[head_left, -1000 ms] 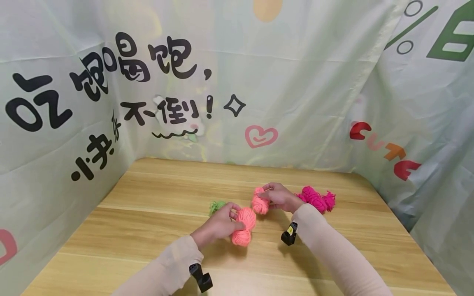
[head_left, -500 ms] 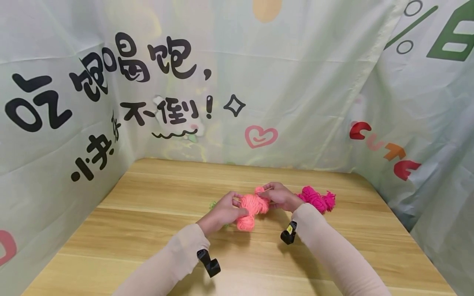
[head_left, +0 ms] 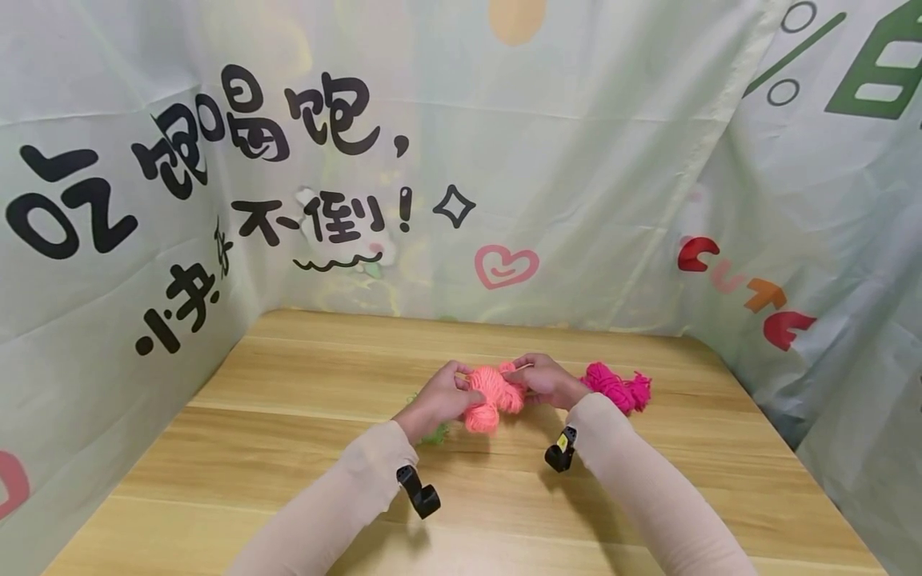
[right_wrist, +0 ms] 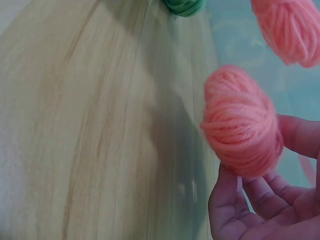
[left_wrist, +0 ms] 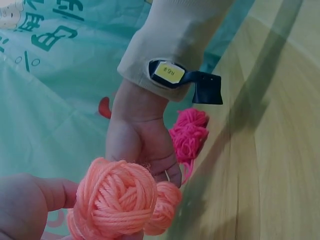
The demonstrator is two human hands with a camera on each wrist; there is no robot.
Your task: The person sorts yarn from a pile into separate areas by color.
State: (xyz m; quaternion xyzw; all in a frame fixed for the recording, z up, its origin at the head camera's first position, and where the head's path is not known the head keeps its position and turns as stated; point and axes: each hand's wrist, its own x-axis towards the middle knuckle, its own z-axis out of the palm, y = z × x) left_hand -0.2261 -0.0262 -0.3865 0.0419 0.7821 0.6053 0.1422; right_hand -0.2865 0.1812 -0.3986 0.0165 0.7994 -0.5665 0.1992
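Observation:
My left hand (head_left: 441, 400) pinches a coral skein of yarn (head_left: 481, 412) between thumb and fingers, above the middle of the table. Right beside it, my right hand (head_left: 546, 380) holds a second, smaller coral skein (head_left: 515, 397) by its side. The two skeins overlap in the head view. From the left wrist, the wound strands of the left skein (left_wrist: 117, 200) fill the front, with the right skein (left_wrist: 166, 207) just behind. In the right wrist view a gap shows between the right skein (right_wrist: 242, 122) and the left one (right_wrist: 292, 32).
A magenta skein (head_left: 617, 388) lies on the wooden table (head_left: 324, 360) beyond the right wrist. Green yarn (head_left: 436, 436) is on the table, mostly hidden under the left wrist. Printed cloth (head_left: 576, 176) hangs behind and at both sides.
My left hand has moved forward and to the right, bringing its coral skein up beside the other one. My right hand has hardly moved. The left wrist now covers most of the green yarn.

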